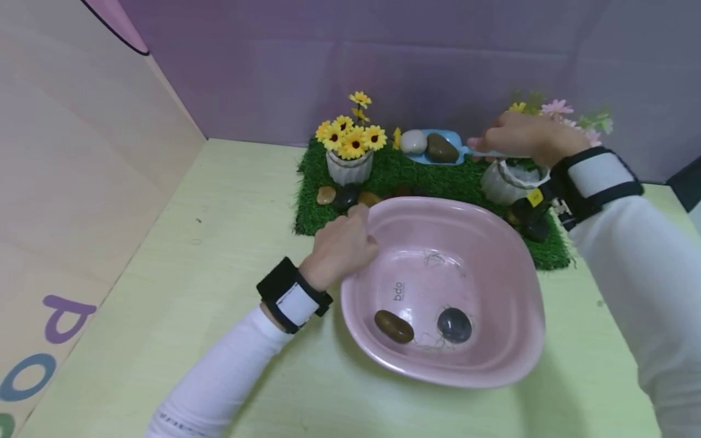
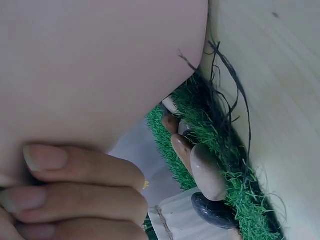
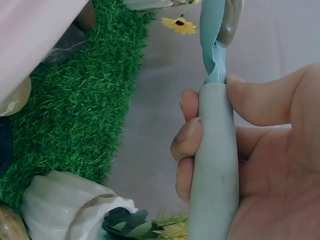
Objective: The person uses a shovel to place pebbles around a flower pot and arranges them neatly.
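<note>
Your left hand point(image 1: 342, 246) grips pink basin point(image 1: 515, 267): glossy smooth plastic. Your right hand point(image 1: 520, 137) holds blue scoop point(image 1: 438, 149): matt plastic, smooth handle. Stones in basin point(image 1: 394, 326) polished, shiny (same on turf). Green mat point(image 1: 405, 173): rough, bristly synthetic grass. White pot point(image 1: 348, 167): ribbed, matt. Tabletop point(image 1: 181, 292): pale wood-look, matt.

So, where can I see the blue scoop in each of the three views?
Head: blue scoop at top centre, carrying two stones, its handle in the right hand.
Left wrist: not in it.
Right wrist: right of centre, handle gripped, running from the bottom edge to the top.
Shared landmark: green grass mat.
</note>
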The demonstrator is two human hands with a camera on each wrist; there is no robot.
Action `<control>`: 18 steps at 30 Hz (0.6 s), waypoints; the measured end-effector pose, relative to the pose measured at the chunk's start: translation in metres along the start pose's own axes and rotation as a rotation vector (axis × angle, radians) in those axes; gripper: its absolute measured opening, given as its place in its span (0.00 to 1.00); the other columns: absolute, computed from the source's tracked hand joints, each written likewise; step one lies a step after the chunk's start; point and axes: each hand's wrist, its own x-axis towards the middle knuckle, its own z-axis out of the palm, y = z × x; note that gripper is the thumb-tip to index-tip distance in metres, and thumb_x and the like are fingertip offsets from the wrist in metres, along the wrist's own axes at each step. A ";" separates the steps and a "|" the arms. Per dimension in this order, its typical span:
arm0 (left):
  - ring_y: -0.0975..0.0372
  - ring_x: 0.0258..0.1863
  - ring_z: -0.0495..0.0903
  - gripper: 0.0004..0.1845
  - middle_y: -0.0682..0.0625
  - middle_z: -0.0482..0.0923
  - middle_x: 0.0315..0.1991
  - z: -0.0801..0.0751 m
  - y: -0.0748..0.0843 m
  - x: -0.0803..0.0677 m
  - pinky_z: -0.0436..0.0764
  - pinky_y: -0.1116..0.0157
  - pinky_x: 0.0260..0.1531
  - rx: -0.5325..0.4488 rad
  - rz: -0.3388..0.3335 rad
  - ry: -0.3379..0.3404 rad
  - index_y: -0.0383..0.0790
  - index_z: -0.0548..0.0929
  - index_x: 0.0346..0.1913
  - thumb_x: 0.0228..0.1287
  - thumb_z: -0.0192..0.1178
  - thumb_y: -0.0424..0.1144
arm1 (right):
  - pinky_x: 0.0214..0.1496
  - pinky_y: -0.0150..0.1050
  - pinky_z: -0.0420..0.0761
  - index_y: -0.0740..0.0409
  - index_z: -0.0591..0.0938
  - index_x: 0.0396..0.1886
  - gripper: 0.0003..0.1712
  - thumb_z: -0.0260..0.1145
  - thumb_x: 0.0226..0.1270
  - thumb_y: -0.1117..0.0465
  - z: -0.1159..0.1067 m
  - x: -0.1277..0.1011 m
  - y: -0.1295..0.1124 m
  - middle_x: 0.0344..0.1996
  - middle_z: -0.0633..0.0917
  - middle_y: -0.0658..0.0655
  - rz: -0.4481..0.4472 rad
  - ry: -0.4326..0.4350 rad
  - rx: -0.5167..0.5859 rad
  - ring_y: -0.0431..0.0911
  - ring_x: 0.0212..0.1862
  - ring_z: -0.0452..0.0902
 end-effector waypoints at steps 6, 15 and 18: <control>0.59 0.18 0.81 0.21 0.43 0.77 0.31 0.000 0.002 -0.001 0.79 0.67 0.11 -0.008 0.008 -0.005 0.36 0.67 0.61 0.65 0.50 0.36 | 0.71 0.71 0.56 0.69 0.58 0.75 0.41 0.43 0.78 0.41 0.004 0.006 0.004 0.72 0.62 0.73 0.003 0.015 0.038 0.70 0.71 0.57; 0.59 0.18 0.81 0.20 0.43 0.77 0.31 0.001 0.002 -0.001 0.79 0.67 0.11 -0.001 0.011 0.007 0.35 0.67 0.59 0.65 0.50 0.35 | 0.71 0.69 0.58 0.72 0.64 0.71 0.39 0.43 0.78 0.43 0.010 0.018 0.007 0.71 0.60 0.76 -0.002 0.003 0.026 0.71 0.72 0.56; 0.59 0.18 0.81 0.21 0.43 0.77 0.31 0.002 0.003 -0.001 0.79 0.67 0.11 -0.009 0.005 0.003 0.35 0.67 0.60 0.65 0.50 0.35 | 0.72 0.69 0.57 0.72 0.67 0.69 0.38 0.42 0.78 0.43 0.013 0.023 0.010 0.72 0.59 0.77 -0.007 0.000 0.011 0.71 0.72 0.54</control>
